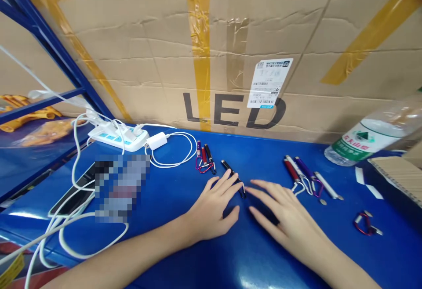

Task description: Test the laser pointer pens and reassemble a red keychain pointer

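My left hand (216, 205) is open, its fingers spread over a slim black keychain flashlight (226, 164) on the blue table. The fingers hide the flashlight's middle, and I cannot tell whether they press on it. Just right of its clip end, my right hand (285, 212) hovers or rests with fingers apart, holding nothing. Beyond my left hand lie a purple flashlight (198, 149), a red flashlight (204, 156) and a black flashlight (208, 152), with carabiner clips. Past my right hand are another red flashlight (290, 168), a blue-purple flashlight (303, 169) and a silver tube (325, 185).
A red carabiner (363, 224) with small metal parts lies at right, near a water bottle (365, 139) and cardboard (395, 177). A power strip (120, 139), white cables and a dark phone-like slab (74, 194) occupy the left. A large carton (158, 60) walls off the back.
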The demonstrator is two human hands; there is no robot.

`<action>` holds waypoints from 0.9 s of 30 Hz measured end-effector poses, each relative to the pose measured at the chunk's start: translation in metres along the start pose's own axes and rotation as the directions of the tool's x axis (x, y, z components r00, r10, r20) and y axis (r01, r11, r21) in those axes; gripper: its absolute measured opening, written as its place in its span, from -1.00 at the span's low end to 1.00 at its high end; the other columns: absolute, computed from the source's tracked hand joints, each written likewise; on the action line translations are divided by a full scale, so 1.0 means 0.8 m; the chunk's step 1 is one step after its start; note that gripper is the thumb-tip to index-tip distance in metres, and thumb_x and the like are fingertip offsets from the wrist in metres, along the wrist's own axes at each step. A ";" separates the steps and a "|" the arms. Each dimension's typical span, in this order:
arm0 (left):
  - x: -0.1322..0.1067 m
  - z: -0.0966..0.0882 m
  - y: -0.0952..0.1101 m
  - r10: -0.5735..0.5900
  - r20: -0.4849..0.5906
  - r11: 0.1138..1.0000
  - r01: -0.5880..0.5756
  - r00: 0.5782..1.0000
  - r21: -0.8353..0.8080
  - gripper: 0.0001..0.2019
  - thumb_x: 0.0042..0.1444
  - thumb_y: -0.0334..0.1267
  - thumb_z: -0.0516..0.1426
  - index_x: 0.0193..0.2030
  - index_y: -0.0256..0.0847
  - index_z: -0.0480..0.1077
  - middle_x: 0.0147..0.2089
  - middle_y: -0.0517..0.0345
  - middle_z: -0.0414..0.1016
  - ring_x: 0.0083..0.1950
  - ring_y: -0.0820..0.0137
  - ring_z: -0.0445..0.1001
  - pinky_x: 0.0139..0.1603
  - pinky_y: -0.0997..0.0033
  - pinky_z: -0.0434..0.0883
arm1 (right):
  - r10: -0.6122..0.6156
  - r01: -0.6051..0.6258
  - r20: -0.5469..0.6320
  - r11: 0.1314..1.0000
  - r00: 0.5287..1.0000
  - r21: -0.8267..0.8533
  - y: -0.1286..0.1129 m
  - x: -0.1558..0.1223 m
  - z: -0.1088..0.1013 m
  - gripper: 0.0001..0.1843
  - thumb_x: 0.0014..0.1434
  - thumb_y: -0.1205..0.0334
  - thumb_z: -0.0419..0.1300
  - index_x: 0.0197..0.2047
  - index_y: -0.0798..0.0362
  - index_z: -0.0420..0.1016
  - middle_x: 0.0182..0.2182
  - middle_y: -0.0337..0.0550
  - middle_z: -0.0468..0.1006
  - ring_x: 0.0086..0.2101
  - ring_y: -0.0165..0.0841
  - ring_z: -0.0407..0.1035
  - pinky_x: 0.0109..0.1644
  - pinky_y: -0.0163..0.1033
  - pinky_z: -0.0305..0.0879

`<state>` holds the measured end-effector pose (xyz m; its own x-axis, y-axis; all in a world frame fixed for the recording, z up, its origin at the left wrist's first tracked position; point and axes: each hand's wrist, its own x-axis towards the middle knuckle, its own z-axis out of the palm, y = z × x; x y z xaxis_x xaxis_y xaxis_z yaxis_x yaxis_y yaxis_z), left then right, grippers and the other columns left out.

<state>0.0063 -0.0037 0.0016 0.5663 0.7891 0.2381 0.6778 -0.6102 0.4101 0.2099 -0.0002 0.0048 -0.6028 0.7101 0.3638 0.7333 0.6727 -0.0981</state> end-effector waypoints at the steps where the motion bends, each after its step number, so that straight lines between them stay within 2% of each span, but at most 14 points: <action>1: -0.001 0.001 -0.001 0.005 0.004 1.000 -0.005 1.000 0.000 -0.54 0.13 -0.36 -0.01 0.21 -0.30 0.16 0.30 -0.08 0.13 0.36 0.19 -0.03 0.26 0.02 0.08 | -0.041 0.039 0.038 0.998 0.998 0.048 -0.005 0.001 -0.001 -0.65 0.23 0.19 0.03 0.07 0.05 0.38 0.02 0.03 0.43 -0.01 -0.18 0.33 -0.04 -0.05 0.35; 4: -0.002 0.004 -0.001 0.019 0.001 1.000 -0.019 1.000 0.004 -0.55 0.12 -0.36 -0.01 0.19 -0.32 0.18 0.29 -0.11 0.16 0.35 0.20 0.01 0.25 0.04 0.10 | -0.069 0.058 0.087 0.991 0.994 0.124 -0.013 0.001 -0.002 -0.65 0.22 0.23 0.05 0.06 0.06 0.37 0.02 0.03 0.43 0.00 -0.18 0.33 -0.04 -0.03 0.34; 7: -0.003 0.004 0.000 0.037 -0.007 0.999 -0.037 0.999 -0.010 -0.57 0.14 -0.37 -0.02 0.17 -0.33 0.20 0.26 -0.11 0.20 0.33 0.24 0.07 0.25 0.10 0.12 | -0.044 0.032 0.080 0.988 0.996 0.148 -0.010 0.001 -0.001 -0.68 0.23 0.24 0.04 0.03 0.06 0.39 -0.02 0.03 0.46 -0.04 -0.19 0.35 -0.04 -0.01 0.33; 13: -0.003 -0.001 0.004 0.117 -0.001 0.991 -0.117 0.993 -0.065 -0.62 0.16 -0.41 -0.03 0.13 -0.33 0.23 0.21 -0.14 0.27 0.27 0.30 0.18 0.20 0.23 0.21 | -0.016 0.000 0.080 0.982 0.997 0.191 -0.005 0.003 -0.002 -0.75 0.22 0.30 0.06 -0.05 0.00 0.43 -0.09 -0.06 0.46 -0.11 -0.26 0.36 -0.09 -0.10 0.31; 17: -0.002 -0.004 0.006 0.125 -0.002 0.989 -0.125 0.992 -0.078 -0.63 0.16 -0.42 -0.03 0.12 -0.30 0.23 0.21 -0.09 0.28 0.25 0.32 0.20 0.19 0.26 0.23 | 0.020 -0.045 0.109 0.973 0.994 0.227 -0.010 0.006 -0.005 -0.92 0.18 0.28 0.12 -0.29 -0.01 0.45 -0.26 -0.16 0.49 -0.25 -0.31 0.37 -0.19 -0.17 0.28; 19: -0.002 -0.003 0.005 0.102 -0.019 0.992 -0.103 0.995 -0.069 -0.64 0.16 -0.42 -0.04 0.12 -0.30 0.23 0.21 -0.08 0.28 0.26 0.30 0.18 0.20 0.22 0.22 | 0.059 -0.083 0.115 0.972 0.992 0.218 -0.011 0.007 -0.006 -0.90 0.16 0.24 0.15 -0.39 0.01 0.41 -0.35 -0.20 0.47 -0.32 -0.33 0.36 -0.23 -0.19 0.27; 21: -0.002 -0.001 0.004 0.060 -0.051 0.996 -0.063 0.997 -0.058 -0.65 0.18 -0.42 -0.05 0.11 -0.30 0.24 0.20 -0.07 0.30 0.26 0.29 0.18 0.20 0.19 0.21 | 0.093 -0.112 0.101 0.973 0.991 0.201 -0.010 0.007 -0.004 -0.94 0.15 0.22 0.16 -0.33 0.01 0.40 -0.32 -0.19 0.46 -0.32 -0.33 0.37 -0.22 -0.18 0.28; 23: -0.001 0.000 0.003 0.017 -0.085 0.998 -0.021 0.996 -0.053 -0.66 0.19 -0.42 -0.06 0.10 -0.29 0.25 0.20 -0.05 0.30 0.24 0.28 0.21 0.19 0.17 0.21 | 0.117 -0.126 0.063 0.979 0.991 0.158 -0.008 0.005 -0.001 -0.77 0.16 0.21 0.15 -0.09 0.03 0.38 -0.21 -0.10 0.46 -0.23 -0.28 0.37 -0.17 -0.14 0.30; 25: 0.000 0.000 0.002 -0.014 -0.103 0.999 0.009 0.995 -0.050 -0.66 0.18 -0.41 -0.06 0.10 -0.27 0.26 0.21 -0.04 0.28 0.23 0.26 0.23 0.17 0.17 0.23 | 0.134 -0.136 0.028 0.987 0.991 0.088 -0.005 0.004 0.003 -0.56 0.18 0.19 0.12 0.12 0.11 0.26 -0.11 0.02 0.43 -0.15 -0.21 0.36 -0.12 -0.09 0.31; 27: 0.001 0.000 0.002 -0.022 -0.098 0.999 0.018 0.995 -0.044 -0.65 0.18 -0.41 -0.06 0.10 -0.27 0.26 0.20 -0.04 0.29 0.21 0.25 0.24 0.16 0.16 0.25 | 0.143 -0.144 0.018 0.989 0.990 0.039 -0.002 0.003 0.006 -0.55 0.21 0.19 0.08 0.15 0.15 0.25 -0.07 0.07 0.43 -0.12 -0.18 0.35 -0.12 -0.06 0.31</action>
<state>0.0081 -0.0042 0.0025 0.5026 0.8054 0.3142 0.6667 -0.5925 0.4522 0.2062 0.0013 0.0015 -0.4972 0.8028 0.3291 0.7994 0.5713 -0.1858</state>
